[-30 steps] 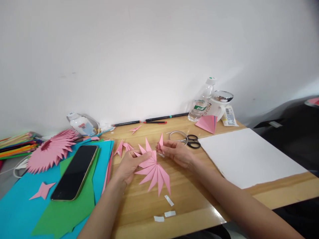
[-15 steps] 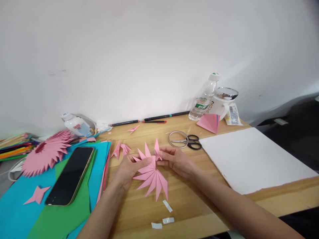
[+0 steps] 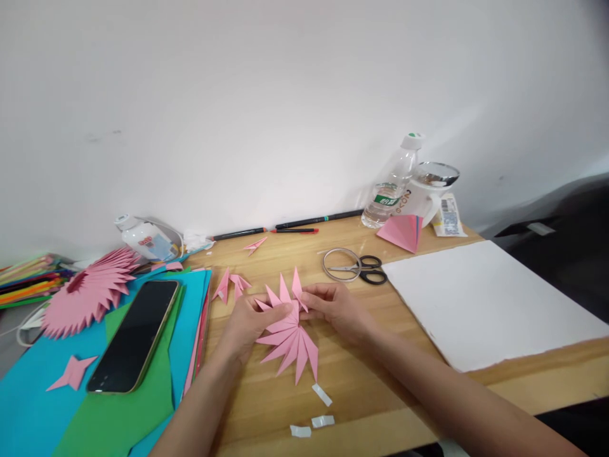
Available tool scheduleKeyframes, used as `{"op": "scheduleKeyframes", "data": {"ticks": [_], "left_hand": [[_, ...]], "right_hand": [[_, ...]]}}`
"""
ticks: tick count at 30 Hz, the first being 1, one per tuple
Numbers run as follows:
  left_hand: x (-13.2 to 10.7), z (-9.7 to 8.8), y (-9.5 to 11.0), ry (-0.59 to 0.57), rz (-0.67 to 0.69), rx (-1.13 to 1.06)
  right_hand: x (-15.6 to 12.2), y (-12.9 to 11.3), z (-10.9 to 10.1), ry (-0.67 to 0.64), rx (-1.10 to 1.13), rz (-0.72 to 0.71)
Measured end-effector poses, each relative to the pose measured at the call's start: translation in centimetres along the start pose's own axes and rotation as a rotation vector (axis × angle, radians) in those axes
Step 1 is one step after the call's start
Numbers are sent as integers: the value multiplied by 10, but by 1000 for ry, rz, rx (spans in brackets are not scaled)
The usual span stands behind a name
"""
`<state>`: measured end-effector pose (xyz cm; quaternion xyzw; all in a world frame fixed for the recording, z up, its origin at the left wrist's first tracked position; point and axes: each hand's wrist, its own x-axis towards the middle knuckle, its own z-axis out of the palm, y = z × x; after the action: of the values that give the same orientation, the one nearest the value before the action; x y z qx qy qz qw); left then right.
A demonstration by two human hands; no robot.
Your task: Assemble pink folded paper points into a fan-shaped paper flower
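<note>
A pink fan of folded paper points (image 3: 290,339) lies on the wooden table (image 3: 361,387) in front of me. My left hand (image 3: 247,324) pinches the fan's upper left side, thumb on top. With closed fingers, my right hand (image 3: 335,308) presses a small pink folded point (image 3: 297,287) against the fan's upper right edge. Two more loose pink points (image 3: 229,285) lie just left of the fan.
A phone (image 3: 136,333) rests on green and blue paper sheets (image 3: 33,412) beside a finished pink paper rosette (image 3: 88,292). Scissors with a tape roll (image 3: 354,266), pens (image 3: 285,227), a water bottle (image 3: 392,184), a white sheet (image 3: 480,298) and small tape bits (image 3: 314,409) lie around.
My right hand has brought the small pink point down and left until it meets the fan's edge. The left hand stays on the fan.
</note>
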<state>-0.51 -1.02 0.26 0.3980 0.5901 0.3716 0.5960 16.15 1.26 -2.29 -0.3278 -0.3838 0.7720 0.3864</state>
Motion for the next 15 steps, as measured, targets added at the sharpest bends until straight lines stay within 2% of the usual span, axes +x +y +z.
{"op": "scheduleKeyframes", "data": {"ticks": [5, 10, 15], "left_hand": [[0, -1, -2, -18, 11, 27], [-2, 1, -1, 3, -27, 20], [-2, 2, 0, -24, 0, -21]], "right_hand": [[-3, -3, 4, 32, -66, -2], [-3, 3, 2, 36, -89, -31], [-3, 6, 2, 47, -154, -75]]}}
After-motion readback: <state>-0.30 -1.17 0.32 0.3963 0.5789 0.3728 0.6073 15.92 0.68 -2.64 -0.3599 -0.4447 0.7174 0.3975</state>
